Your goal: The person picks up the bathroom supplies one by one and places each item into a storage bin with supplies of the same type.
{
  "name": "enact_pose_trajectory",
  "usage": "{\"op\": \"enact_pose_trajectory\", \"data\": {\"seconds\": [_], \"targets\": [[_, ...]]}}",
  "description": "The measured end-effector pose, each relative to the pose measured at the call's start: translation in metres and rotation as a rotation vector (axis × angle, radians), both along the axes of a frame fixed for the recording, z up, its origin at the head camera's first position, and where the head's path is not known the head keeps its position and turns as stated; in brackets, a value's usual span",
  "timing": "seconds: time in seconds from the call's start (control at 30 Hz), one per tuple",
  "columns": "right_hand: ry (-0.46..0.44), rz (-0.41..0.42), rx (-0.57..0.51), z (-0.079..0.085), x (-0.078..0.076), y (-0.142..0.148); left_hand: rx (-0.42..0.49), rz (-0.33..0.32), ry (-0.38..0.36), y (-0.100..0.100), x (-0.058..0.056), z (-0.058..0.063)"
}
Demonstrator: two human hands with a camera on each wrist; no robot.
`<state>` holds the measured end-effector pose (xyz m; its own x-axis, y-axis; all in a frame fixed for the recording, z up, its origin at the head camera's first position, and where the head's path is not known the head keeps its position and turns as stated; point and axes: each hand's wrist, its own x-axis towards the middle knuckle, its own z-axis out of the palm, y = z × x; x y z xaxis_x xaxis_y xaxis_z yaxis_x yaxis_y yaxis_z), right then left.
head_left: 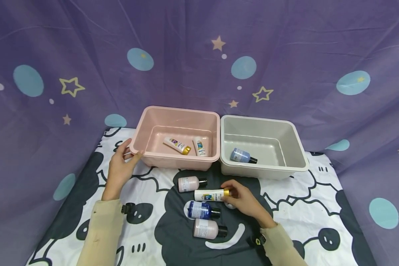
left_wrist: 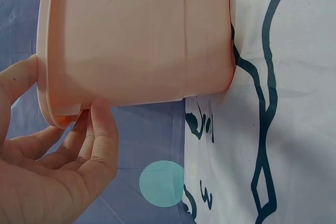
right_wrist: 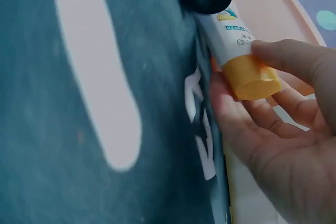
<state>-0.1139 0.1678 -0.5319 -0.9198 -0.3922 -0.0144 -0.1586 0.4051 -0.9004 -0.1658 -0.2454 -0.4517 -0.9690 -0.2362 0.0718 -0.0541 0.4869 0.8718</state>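
Note:
My left hand (head_left: 121, 164) holds the left front corner of the pink bin (head_left: 179, 162); in the left wrist view the thumb lies at its rim (left_wrist: 44, 77) and the fingers curl beneath. With thumb and fingers, my right hand (head_left: 244, 199) pinches a white tube (head_left: 208, 195) by its gold cap (right_wrist: 252, 80). Beyond that tube lies a pale pink bottle (head_left: 188, 184) with a black cap. On the near side are a dark blue bottle (head_left: 199, 210) and a larger pale pink bottle (head_left: 206, 229), both black-capped.
Two white tubes, one gold-capped (head_left: 174, 144) and one beside it (head_left: 199, 147), lie inside the pink bin. Right next to it stands a grey-white bin (head_left: 266, 170) with a light blue bottle (head_left: 241, 155) inside. A purple curtain (head_left: 193, 55) hangs behind the patterned cloth (head_left: 143, 236).

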Motion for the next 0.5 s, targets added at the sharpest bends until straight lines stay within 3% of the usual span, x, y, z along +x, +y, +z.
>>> {"op": "enact_pose_trajectory", "data": {"seconds": [0.17, 0.5], "targets": [[-0.073, -0.055, -0.147, 0.006, 0.003, 0.002, 0.003, 0.001, 0.003, 0.0, 0.0, -0.001], [-0.172, -0.15, -0.283, 0.013, 0.01, 0.005, 0.01, -0.001, 0.001, 0.0, 0.0, -0.001]]}}
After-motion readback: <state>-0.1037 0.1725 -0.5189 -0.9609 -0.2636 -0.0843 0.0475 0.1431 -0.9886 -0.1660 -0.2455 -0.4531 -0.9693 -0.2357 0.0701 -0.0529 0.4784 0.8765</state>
